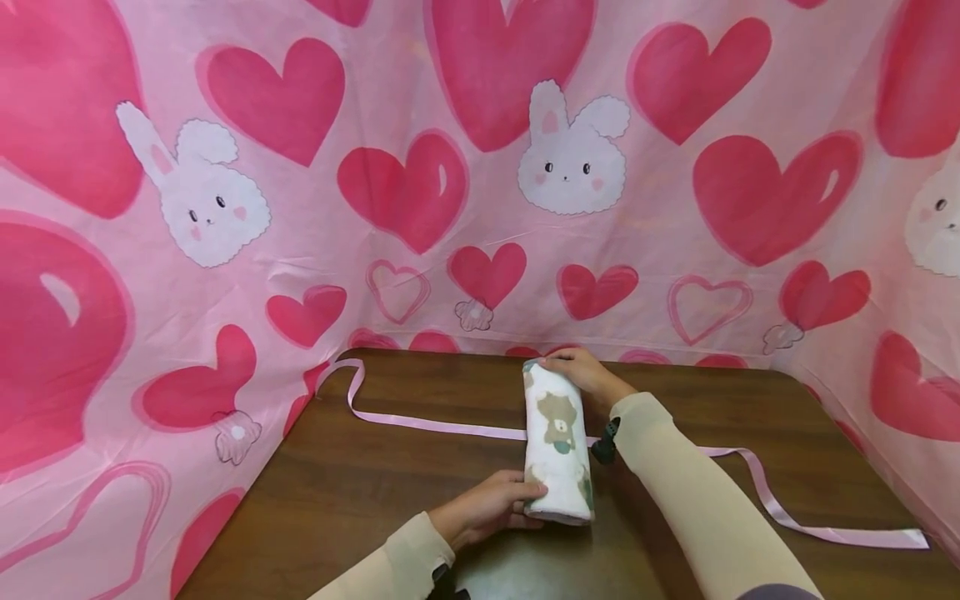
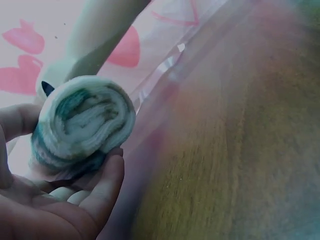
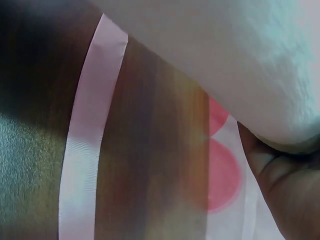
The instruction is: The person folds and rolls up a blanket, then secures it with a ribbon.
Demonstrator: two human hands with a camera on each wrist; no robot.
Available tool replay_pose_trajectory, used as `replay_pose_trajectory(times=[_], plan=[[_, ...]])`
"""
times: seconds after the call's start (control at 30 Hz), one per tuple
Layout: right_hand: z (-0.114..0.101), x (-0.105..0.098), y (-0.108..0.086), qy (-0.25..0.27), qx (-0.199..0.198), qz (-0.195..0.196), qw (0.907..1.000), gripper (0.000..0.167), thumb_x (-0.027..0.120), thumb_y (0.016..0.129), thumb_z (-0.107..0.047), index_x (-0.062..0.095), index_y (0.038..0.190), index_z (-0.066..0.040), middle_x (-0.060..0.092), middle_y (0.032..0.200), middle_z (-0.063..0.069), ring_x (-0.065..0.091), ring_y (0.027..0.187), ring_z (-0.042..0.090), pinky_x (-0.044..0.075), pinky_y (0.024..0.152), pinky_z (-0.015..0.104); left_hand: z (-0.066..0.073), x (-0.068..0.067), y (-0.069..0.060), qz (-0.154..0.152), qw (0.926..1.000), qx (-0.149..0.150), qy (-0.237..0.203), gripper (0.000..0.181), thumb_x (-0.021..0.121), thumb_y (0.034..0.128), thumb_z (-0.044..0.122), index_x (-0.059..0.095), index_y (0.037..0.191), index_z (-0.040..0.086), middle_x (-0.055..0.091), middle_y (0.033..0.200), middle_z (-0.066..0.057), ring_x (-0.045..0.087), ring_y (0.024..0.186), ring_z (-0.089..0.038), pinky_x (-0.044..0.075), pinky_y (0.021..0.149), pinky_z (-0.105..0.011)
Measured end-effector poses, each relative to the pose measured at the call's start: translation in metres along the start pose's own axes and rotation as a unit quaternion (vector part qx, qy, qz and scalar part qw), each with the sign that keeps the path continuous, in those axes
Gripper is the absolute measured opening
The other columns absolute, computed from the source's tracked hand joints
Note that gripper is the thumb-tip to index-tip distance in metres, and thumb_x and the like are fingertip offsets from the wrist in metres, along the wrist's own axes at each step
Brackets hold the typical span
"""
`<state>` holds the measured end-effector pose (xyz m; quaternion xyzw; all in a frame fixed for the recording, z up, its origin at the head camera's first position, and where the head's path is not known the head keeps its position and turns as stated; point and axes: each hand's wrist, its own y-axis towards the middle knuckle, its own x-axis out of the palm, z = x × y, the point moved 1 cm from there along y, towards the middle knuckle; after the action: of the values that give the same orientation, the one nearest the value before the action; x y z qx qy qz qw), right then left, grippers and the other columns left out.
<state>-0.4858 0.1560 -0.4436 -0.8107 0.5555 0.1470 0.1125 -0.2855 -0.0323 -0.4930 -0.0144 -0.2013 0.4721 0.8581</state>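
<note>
A rolled-up towel point(image 1: 558, 433), white and plush with a brown bear print, is held lengthwise between both hands. My left hand point(image 1: 491, 504) grips its near end, thumb on top and fingers underneath. In the left wrist view the coiled end of the towel point(image 2: 92, 120) shows, with that hand's fingers around it. My right hand point(image 1: 588, 375) holds the far end; its fingertips are hidden in the right wrist view. A pink satin ribbon point(image 1: 442, 427) passes crosswise beneath the towel. Whether the towel touches the tabletop I cannot tell.
The brown wooden table point(image 1: 360, 483) bears the ribbon, whose left tail curls at the back left edge and whose right tail point(image 1: 862, 537) reaches the right edge. A pink cloth point(image 1: 480, 225) with hearts and rabbits hangs around the back and sides.
</note>
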Motion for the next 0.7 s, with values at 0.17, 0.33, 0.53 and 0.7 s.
replay_pose_trajectory(times=[0.17, 0.33, 0.53, 0.7], plan=[[0.010, 0.000, 0.006, -0.008, 0.012, 0.015, 0.9998, 0.048, 0.070, 0.087, -0.044, 0.071, 0.111, -0.002, 0.067, 0.099, 0.011, 0.063, 0.080, 0.025, 0.053, 0.070, 0.033, -0.001, 0.001, 0.007, 0.018, 0.9998, 0.002, -0.006, 0.035, 0.057, 0.0956, 0.016, 0.056, 0.119, -0.011, 0.067, 0.106, -0.019, 0.065, 0.099, -0.027, 0.050, 0.088, -0.048], [0.021, -0.001, 0.012, -0.028, 0.022, 0.042, 0.9985, 0.049, 0.070, 0.087, -0.047, 0.072, 0.109, -0.004, 0.067, 0.098, 0.009, 0.061, 0.082, 0.022, 0.052, 0.070, 0.031, -0.002, 0.002, 0.013, 0.033, 0.9994, 0.006, -0.005, 0.035, 0.057, 0.0961, 0.018, 0.058, 0.117, -0.010, 0.068, 0.105, -0.019, 0.065, 0.098, -0.027, 0.051, 0.087, -0.048], [0.031, 0.001, 0.014, -0.036, 0.032, 0.051, 0.9975, 0.055, 0.068, 0.085, -0.054, 0.072, 0.109, -0.004, 0.067, 0.099, 0.010, 0.061, 0.085, 0.025, 0.052, 0.070, 0.032, -0.002, 0.000, 0.015, 0.061, 0.9981, 0.004, 0.004, 0.033, 0.055, 0.0969, 0.018, 0.059, 0.114, -0.011, 0.068, 0.102, -0.022, 0.066, 0.094, -0.028, 0.052, 0.085, -0.048], [0.041, 0.005, 0.013, -0.045, 0.054, 0.050, 0.9963, 0.061, 0.067, 0.085, -0.058, 0.069, 0.112, -0.003, 0.066, 0.103, 0.012, 0.061, 0.084, 0.024, 0.053, 0.071, 0.033, -0.004, 0.000, 0.014, 0.076, 0.9968, -0.005, 0.022, 0.033, 0.056, 0.0977, 0.019, 0.060, 0.110, -0.011, 0.069, 0.096, -0.020, 0.068, 0.088, -0.030, 0.054, 0.081, -0.046]])
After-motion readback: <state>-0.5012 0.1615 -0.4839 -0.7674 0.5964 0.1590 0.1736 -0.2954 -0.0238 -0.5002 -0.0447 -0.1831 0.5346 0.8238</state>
